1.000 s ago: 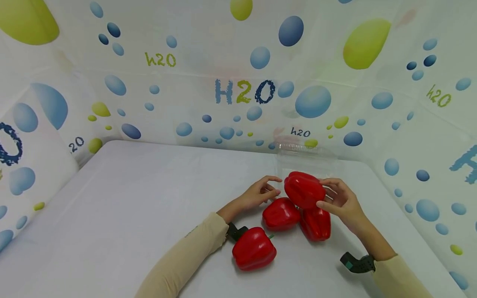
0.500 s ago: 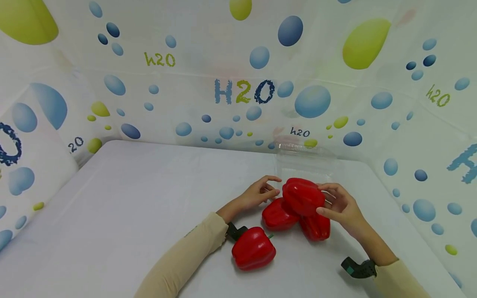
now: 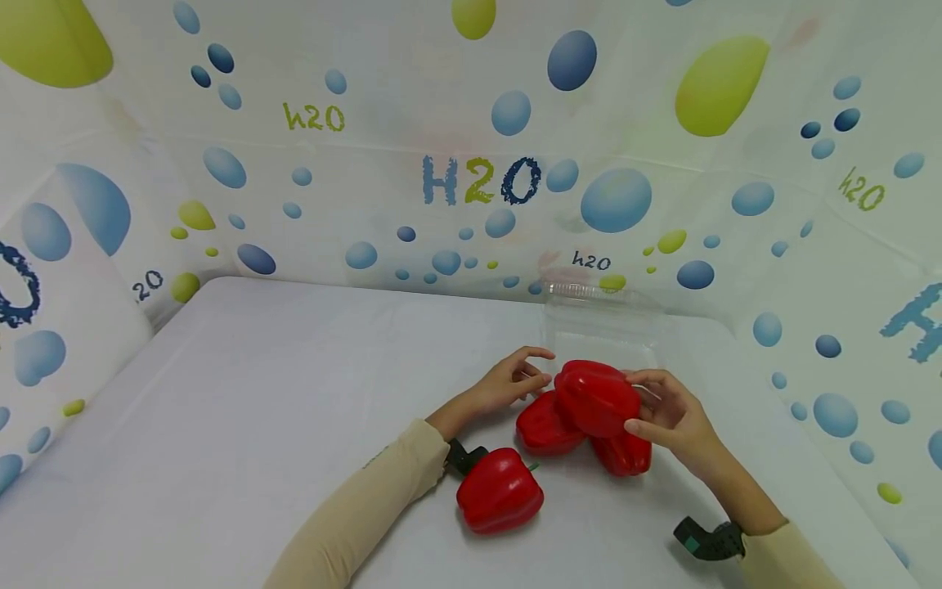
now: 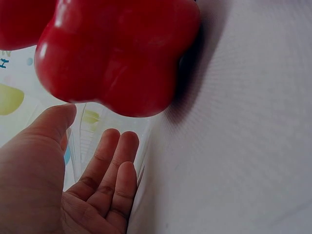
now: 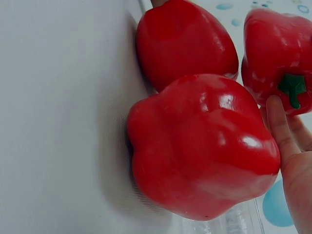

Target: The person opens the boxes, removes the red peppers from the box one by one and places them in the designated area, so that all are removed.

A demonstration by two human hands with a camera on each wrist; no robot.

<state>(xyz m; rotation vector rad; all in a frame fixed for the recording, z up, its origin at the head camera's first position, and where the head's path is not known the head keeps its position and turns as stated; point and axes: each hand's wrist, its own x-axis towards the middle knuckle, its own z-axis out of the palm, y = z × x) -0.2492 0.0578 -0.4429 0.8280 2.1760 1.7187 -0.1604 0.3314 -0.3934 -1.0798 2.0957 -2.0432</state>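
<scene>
My right hand (image 3: 675, 413) holds a red bell pepper (image 3: 598, 398) by its right end, over two others. In the right wrist view, fingers (image 5: 279, 124) lie against that pepper beside its green stem (image 5: 293, 87). Beneath it are a left bell pepper (image 3: 543, 427) and a right one (image 3: 625, 455), both partly covered. Whether the held pepper touches them I cannot tell. My left hand (image 3: 508, 383), fingers loosely bent and holding nothing, is just behind the left pepper. Another bell pepper (image 3: 500, 492) lies in front, near my left wrist.
A clear plastic container (image 3: 603, 323) with its lid raised stands at the back right of the white table (image 3: 294, 409), behind the peppers. A patterned curtain (image 3: 397, 131) closes off the back and sides. Dark wrist cameras (image 3: 708, 540) are strapped to both wrists.
My right hand has lowered the held pepper slightly toward me, so it now covers more of the two below. The left hand has stayed in place.
</scene>
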